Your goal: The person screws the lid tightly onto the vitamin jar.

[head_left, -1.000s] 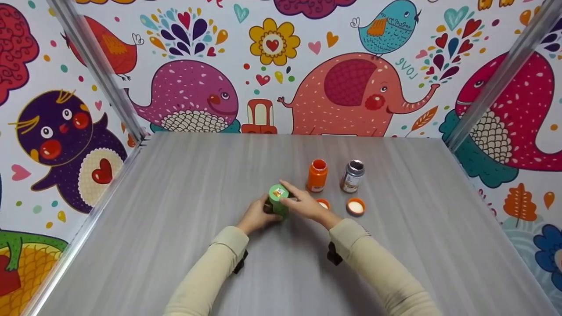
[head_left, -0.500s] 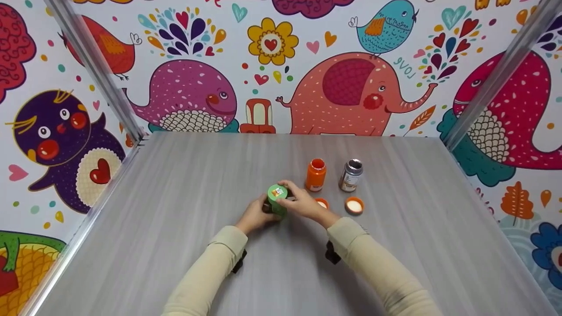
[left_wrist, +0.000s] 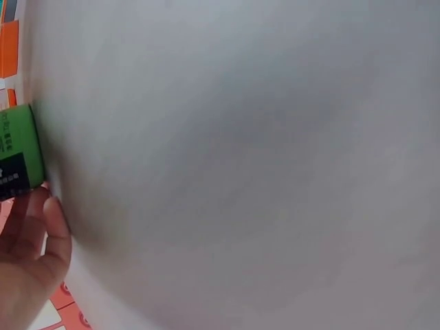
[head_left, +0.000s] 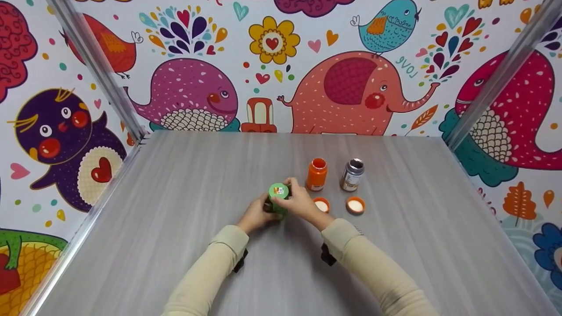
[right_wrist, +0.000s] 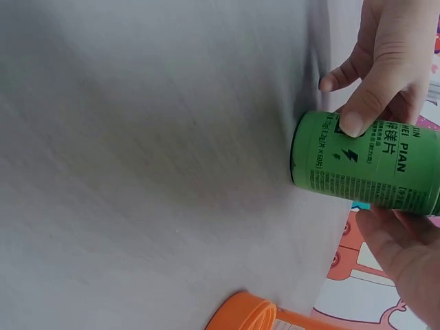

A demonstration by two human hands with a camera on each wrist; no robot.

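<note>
Right hand (head_left: 302,202) has swung slightly left at the wrist, gripping the lid (head_left: 279,191); left hand (head_left: 254,216) grips the green jar (right_wrist: 371,168), upright, left and near of the orange jar (head_left: 317,176) and grey jar (head_left: 351,177). Probably unscrewing; next move likely needs jar steady, more twist.

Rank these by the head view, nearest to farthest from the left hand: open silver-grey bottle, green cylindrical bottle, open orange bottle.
From the left hand:
1. Green cylindrical bottle: in its grip.
2. Open orange bottle: beyond, to the right.
3. Open silver-grey bottle: farther right, beside the orange one.
</note>
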